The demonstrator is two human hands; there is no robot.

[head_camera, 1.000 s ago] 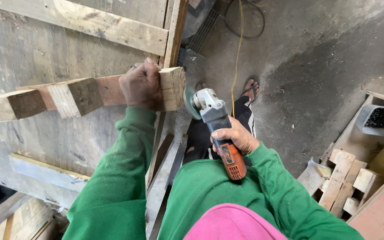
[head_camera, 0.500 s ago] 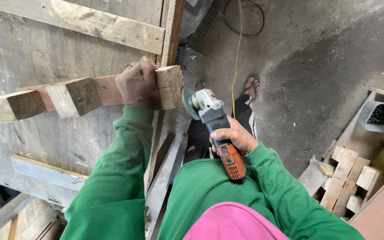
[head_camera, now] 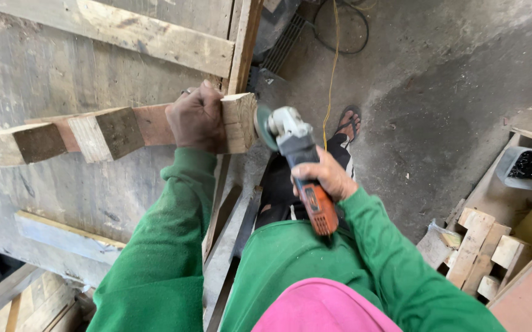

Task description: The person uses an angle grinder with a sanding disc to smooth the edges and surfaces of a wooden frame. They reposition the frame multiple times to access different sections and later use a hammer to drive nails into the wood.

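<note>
Closest to the camera, a pink cap brim (head_camera: pixel 321 307) and green sleeves fill the bottom of the view. Just beyond them, the right hand (head_camera: pixel 324 175) is wrapped shut around the body of an angle grinder (head_camera: pixel 296 169). The grinder's long axis runs from its orange tail near the person's belly up to the grey head, so it points away from the body and slightly left; its disc (head_camera: pixel 261 127) sits just beside, perhaps touching, the right end of a wooden block (head_camera: pixel 239 123).

That block is the end piece of a wooden frame (head_camera: pixel 93 132) whose long axis runs left to right across a big plywood bench (head_camera: pixel 63 74), with the block end reaching the bench's right edge. The left hand (head_camera: pixel 197 118) is clamped over the frame just left of the block, fingers curled over its far side.

Right of the grinder, well apart, short wood offcuts (head_camera: pixel 478 252) lie heaped on the floor. Beyond the grinder, a foot in a sandal (head_camera: pixel 347 122) stands on the concrete, and a yellow cord (head_camera: pixel 333 55) trails farther away.
</note>
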